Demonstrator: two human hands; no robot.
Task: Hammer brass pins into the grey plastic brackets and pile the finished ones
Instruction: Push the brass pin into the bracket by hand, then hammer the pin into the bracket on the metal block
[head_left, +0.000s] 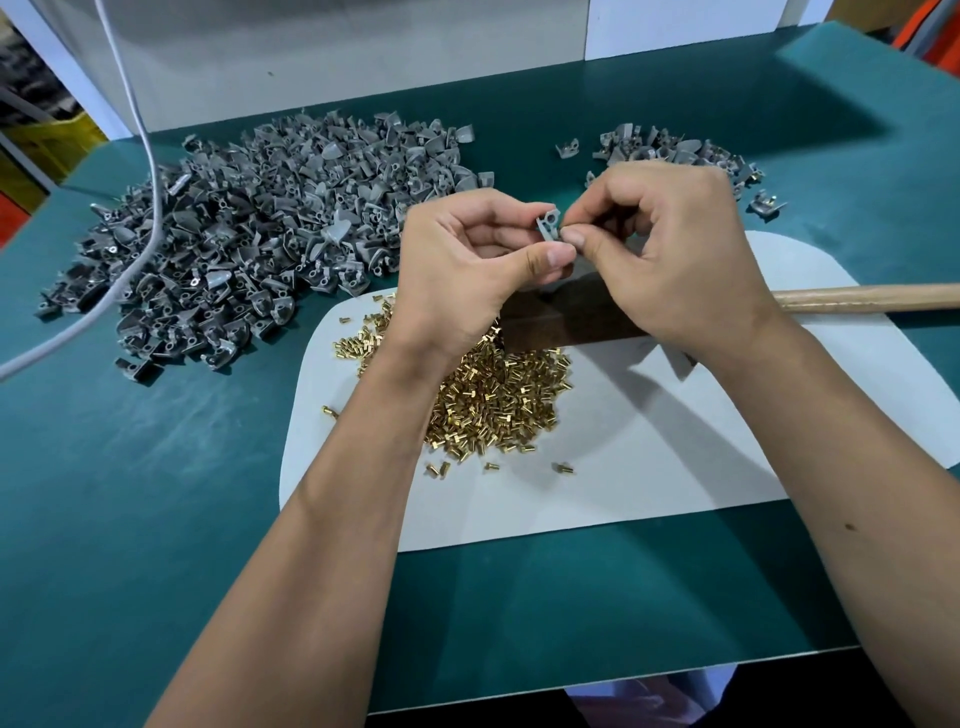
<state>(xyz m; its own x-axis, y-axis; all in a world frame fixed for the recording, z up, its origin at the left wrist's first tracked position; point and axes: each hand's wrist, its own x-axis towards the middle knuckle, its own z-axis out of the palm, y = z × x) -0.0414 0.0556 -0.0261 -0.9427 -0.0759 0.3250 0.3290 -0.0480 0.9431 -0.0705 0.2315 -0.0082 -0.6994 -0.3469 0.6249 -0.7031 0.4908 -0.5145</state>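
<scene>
Seen from above, two bare forearms reach over a teal-green desk (156, 493). The left hand (457, 265) pinches one small grey plastic bracket (548, 224) between thumb and forefinger, holding it up above the desk at the centre of the view. The right hand (670, 249) meets it from 3 o'clock, its thumb and forefinger tips pressed together against the bracket's edge; whether a pin sits between them cannot be told. Under the hands lies one white rounded mat (649, 467), with a loose heap of small brass pins (498, 400), far too many to count, at 6 o'clock from the hands. One dark wooden block (571, 317) rests on the mat just below the hands, and one pale wooden handle (872, 297) runs off to 3 o'clock. A large pile of grey brackets (244, 234), hundreds of them, spreads at 10 o'clock; a smaller pile of grey brackets (675, 150) sits at 1 o'clock. One white cable (148, 171) crosses the large pile.
</scene>
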